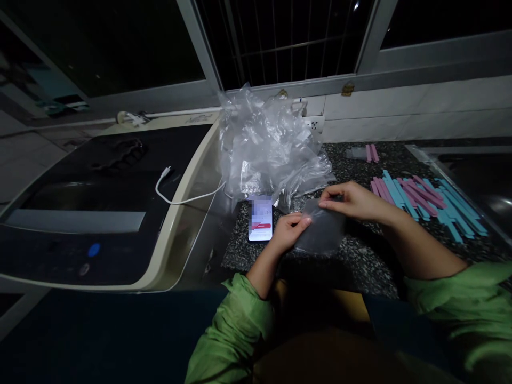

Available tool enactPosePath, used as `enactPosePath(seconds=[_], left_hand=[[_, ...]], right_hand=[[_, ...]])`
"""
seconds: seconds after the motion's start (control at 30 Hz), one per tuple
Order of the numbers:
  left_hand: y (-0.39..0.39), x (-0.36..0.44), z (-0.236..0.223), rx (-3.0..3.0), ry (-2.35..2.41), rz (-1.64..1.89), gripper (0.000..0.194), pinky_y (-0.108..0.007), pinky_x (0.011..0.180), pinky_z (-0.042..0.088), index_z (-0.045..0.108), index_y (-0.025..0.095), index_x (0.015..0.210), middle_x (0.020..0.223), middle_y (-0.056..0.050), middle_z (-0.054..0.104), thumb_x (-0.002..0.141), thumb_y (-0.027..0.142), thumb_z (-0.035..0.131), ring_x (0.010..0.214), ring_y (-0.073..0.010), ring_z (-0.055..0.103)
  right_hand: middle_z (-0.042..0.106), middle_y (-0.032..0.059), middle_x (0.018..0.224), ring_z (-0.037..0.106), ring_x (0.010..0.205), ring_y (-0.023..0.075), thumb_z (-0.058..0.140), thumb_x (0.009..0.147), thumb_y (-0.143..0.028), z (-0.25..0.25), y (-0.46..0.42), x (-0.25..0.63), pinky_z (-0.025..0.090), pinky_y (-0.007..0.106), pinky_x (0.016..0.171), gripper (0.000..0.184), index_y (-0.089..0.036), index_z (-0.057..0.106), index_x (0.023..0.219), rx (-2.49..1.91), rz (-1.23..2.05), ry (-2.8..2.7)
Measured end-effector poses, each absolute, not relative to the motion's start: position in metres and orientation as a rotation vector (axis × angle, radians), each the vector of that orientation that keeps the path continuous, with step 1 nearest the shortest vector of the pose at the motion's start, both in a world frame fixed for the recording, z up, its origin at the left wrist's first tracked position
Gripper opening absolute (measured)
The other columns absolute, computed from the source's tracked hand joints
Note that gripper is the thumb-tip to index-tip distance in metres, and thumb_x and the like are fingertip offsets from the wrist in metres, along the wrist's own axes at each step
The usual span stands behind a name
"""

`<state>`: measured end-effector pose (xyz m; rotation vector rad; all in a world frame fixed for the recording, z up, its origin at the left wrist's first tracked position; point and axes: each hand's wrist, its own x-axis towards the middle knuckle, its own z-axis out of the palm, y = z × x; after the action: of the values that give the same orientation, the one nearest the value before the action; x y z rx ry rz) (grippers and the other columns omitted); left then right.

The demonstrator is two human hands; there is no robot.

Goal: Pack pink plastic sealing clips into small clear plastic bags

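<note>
A small clear plastic bag (322, 233) hangs over the dark speckled counter (360, 256), held by both hands. My left hand (288, 230) pinches its left top edge between thumb and fingers. My right hand (352, 200) pinches the right top edge, fingers closed. A lit phone (260, 218) lies flat just left of my left hand. A pile of blue and pink flat sticks (426, 201) lies to the right, past my right wrist.
A heap of crumpled clear plastic bags (268, 146) sits behind the phone. Left of the counter stands a top-load washing machine (100, 213) with a white cable (176, 194) on its lid. Two pink sticks (372, 153) lie near the back wall.
</note>
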<state>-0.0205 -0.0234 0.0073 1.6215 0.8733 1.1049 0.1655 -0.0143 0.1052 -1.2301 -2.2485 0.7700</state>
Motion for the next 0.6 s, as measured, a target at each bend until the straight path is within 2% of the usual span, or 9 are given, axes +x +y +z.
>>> enactPosePath(seconds=[0.23, 0.5, 0.6], left_hand=[[-0.0238, -0.0209, 0.0099, 1.627, 0.862, 1.087, 0.053, -0.026, 0.062, 0.043, 0.070, 0.015, 0.063, 0.068, -0.005, 0.066, 0.070, 0.065, 0.055, 0.066, -0.0160, 0.058], [-0.0255, -0.0214, 0.0129, 1.580, 0.918, 1.108, 0.047, -0.028, 0.069, 0.045, 0.072, 0.014, 0.077, 0.077, -0.005, 0.069, 0.068, 0.059, 0.061, 0.073, -0.0174, 0.059], [-0.0250, -0.0210, 0.0117, 1.576, 0.921, 1.145, 0.043, -0.029, 0.072, 0.046, 0.072, 0.014, 0.074, 0.078, -0.006, 0.070, 0.068, 0.056, 0.062, 0.075, -0.0178, 0.060]], right_hand=[[0.065, 0.0035, 0.068, 0.055, 0.064, 0.0147, 0.053, 0.076, -0.048, 0.1052, -0.0131, 0.1654, 0.039, 0.026, 0.061, 0.034, -0.016, 0.063, 0.070, -1.219, 0.735, -2.231], [0.063, 0.0015, 0.063, 0.053, 0.059, 0.0129, 0.052, 0.077, -0.048, 0.1012, -0.0154, 0.1603, 0.037, 0.025, 0.058, 0.034, -0.016, 0.061, 0.067, -1.184, 0.750, -2.237], [0.063, 0.0017, 0.065, 0.054, 0.060, 0.0133, 0.052, 0.077, -0.046, 0.0995, -0.0166, 0.1576, 0.038, 0.025, 0.058, 0.033, -0.016, 0.061, 0.068, -1.165, 0.772, -2.248]])
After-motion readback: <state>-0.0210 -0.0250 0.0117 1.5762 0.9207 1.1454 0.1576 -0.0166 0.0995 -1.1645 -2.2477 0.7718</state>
